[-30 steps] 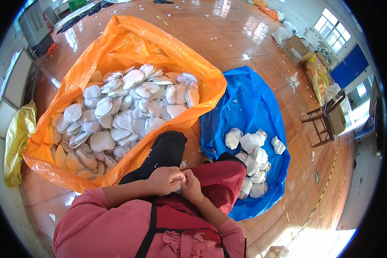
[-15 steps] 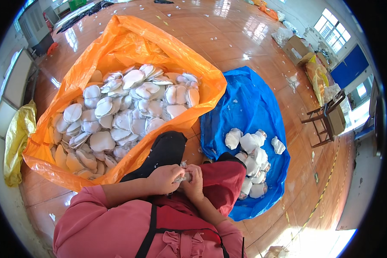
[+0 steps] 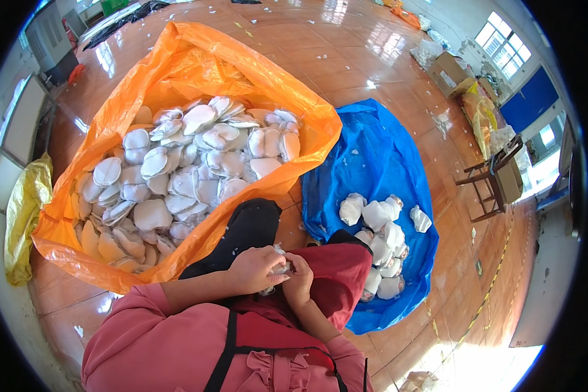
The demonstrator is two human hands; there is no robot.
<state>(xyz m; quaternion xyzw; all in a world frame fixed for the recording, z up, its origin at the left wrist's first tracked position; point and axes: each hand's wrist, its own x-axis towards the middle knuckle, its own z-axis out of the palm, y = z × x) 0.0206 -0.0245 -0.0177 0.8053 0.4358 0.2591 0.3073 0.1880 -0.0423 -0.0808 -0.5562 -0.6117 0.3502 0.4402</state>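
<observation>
Above my lap, my left hand [image 3: 255,269] and my right hand [image 3: 298,278] meet with bent fingers around a small, whitish-grey crumpled piece [image 3: 281,268]. Most of it is covered by my fingers, so its kind does not show. Past my left arm, a big orange bag [image 3: 242,62] lies wide open, full of flat, rounded white pads [image 3: 153,214], some with peach-coloured sides. To my right, a blue bag [image 3: 372,140] is spread out, and several white rounded bundles [image 3: 376,214] rest on it, some piled together and one lying apart.
The tiled floor [image 3: 294,68] has white scraps scattered over it. A wooden chair [image 3: 493,176] stands at the right, with a cardboard box [image 3: 448,73] and a yellow bag [image 3: 478,117] farther off along the wall. Another yellow bag [image 3: 29,219] leans at the far left.
My fingers have shifted slightly around the small piece, and more of its whitish part shows above and below them. Both bags and their contents lie as before; the view has moved slightly.
</observation>
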